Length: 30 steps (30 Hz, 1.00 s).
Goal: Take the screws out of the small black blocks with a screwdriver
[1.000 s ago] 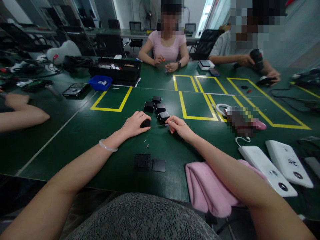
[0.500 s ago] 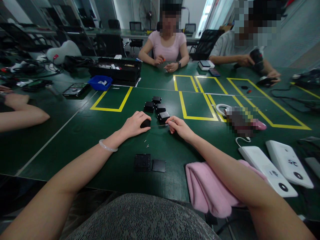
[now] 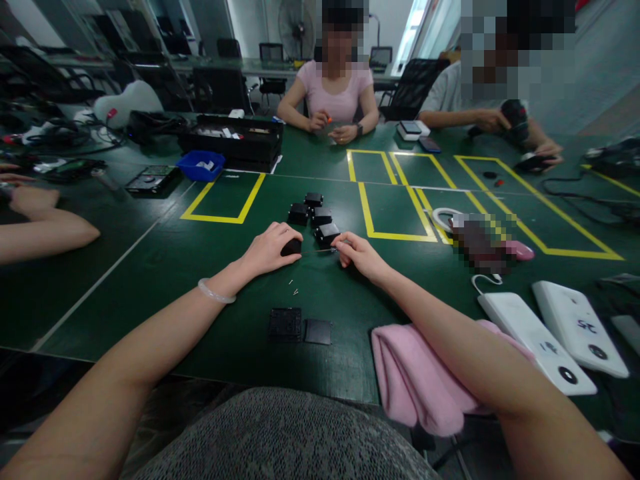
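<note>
My left hand (image 3: 270, 249) is closed over a small black box (image 3: 291, 247) on the green table (image 3: 150, 267). My right hand (image 3: 357, 255) pinches a thin metal tool (image 3: 320, 251) whose tip points at that box. Just beyond lie several more small black boxes (image 3: 313, 213). Two tiny screws (image 3: 293, 287) lie loose under my left wrist. Nearer me rest an open black housing (image 3: 285, 325) and its flat black cover (image 3: 318, 331).
A folded pink cloth (image 3: 415, 380) lies under my right forearm, with two white devices (image 3: 555, 340) to its right. Yellow tape rectangles (image 3: 395, 207) mark the table. A blue bin (image 3: 201, 165) and black tray (image 3: 235, 140) stand far left. Three other people sit around the table.
</note>
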Tool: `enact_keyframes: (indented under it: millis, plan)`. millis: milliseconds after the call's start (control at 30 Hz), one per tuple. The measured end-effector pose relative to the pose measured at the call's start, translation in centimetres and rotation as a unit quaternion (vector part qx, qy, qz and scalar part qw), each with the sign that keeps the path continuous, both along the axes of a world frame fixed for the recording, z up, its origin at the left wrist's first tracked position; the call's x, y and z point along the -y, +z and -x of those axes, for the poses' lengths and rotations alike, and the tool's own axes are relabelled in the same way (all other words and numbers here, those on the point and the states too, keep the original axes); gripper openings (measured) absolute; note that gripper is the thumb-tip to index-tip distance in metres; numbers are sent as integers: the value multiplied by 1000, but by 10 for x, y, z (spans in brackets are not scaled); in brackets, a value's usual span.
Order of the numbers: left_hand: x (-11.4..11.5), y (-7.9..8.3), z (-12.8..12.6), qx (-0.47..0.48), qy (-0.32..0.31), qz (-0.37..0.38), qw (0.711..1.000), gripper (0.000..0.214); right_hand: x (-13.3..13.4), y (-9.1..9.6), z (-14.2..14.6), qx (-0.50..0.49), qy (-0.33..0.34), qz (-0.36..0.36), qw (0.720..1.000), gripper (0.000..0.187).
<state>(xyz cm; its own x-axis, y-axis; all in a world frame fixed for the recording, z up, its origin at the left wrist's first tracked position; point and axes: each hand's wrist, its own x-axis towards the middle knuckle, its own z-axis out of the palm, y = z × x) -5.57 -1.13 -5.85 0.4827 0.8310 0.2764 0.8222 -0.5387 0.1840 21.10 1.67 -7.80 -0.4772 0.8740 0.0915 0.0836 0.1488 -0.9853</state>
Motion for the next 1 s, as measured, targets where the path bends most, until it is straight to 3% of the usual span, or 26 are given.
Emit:
enact_keyframes:
  millis: [400,733,1000]
  plan:
    - [0,-1,0,1,0,0,1000,33,2,6,0,25,2,-11,1000,17]
    - [-1,-1,0,6,-1,1,1000,34,0,2,-1,9,-3,-7,1000,26]
    - [0,1,-1,1,3,6,1000,33,2,4,0,12,-16,-7,1000,18]
